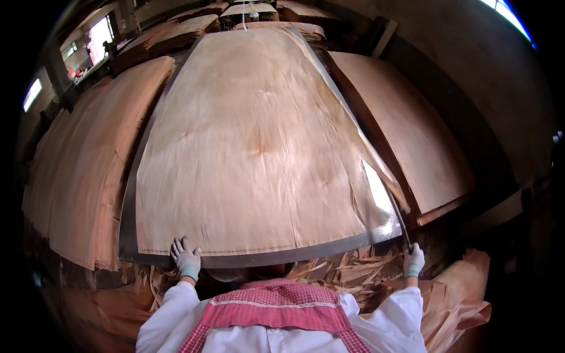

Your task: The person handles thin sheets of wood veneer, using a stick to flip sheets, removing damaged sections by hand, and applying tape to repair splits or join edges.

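Observation:
A large pale wood veneer sheet [253, 135] lies on a grey tabletop [282, 256], with a few knots and creases on its face. My left hand [186, 259], in a pale glove with a green cuff, rests at the sheet's near left edge with its fingers spread. Off the near right corner, my gloved right hand [414, 260] is closed around the lower end of a thin dark stick-like tool [405, 230]. Its exact kind cannot be made out. Along the right side the veneer's edge is raised and wavy, and a bright glossy patch [378, 191] shows there.
Stacks of veneer flank the table, one on the left [97, 170] and one on the right [406, 129]. More veneer piles [182, 32] stand at the back. Torn veneer scraps [353, 270] lie below the near edge. A curled veneer piece [462, 294] is at right.

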`<state>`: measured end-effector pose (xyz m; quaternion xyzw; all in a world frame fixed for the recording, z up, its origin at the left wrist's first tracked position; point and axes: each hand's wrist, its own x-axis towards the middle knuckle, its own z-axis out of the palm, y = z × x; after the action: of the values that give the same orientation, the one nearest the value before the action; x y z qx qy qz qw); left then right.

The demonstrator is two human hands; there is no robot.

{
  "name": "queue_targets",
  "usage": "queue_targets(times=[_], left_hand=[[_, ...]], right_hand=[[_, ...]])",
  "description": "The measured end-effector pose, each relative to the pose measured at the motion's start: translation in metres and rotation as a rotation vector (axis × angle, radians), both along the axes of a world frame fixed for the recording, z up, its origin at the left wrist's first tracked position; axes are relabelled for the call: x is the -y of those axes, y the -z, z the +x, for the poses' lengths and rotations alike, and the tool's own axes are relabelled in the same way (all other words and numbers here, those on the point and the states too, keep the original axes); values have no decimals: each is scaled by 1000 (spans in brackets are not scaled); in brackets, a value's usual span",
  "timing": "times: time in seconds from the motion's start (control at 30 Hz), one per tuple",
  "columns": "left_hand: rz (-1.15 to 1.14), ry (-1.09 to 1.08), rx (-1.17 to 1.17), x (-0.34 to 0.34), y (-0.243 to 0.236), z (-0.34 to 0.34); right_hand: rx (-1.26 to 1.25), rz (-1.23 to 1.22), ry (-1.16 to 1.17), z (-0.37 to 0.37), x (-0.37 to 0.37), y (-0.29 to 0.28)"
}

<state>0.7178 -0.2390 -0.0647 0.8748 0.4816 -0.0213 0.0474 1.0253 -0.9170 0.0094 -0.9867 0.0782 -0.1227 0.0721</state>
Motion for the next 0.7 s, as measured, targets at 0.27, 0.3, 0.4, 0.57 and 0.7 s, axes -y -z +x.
queue_targets(times=[0.27, 0.3, 0.4, 0.57, 0.7], left_hand=[[-73, -35, -21, -1, 0, 1], [-69, -43, -18, 0, -2, 3], [-106, -49, -34, 2, -10, 0], [57, 3, -182, 21, -25, 21], [-442, 412, 640, 82, -35, 115]], right_hand=[[77, -27, -73, 142, -19, -49], [81, -21, -81, 150, -27, -54], [115, -4, -122, 153, -52, -56], [-68, 662, -397, 76, -128, 24], [-422, 1287, -477, -26, -260, 36]])
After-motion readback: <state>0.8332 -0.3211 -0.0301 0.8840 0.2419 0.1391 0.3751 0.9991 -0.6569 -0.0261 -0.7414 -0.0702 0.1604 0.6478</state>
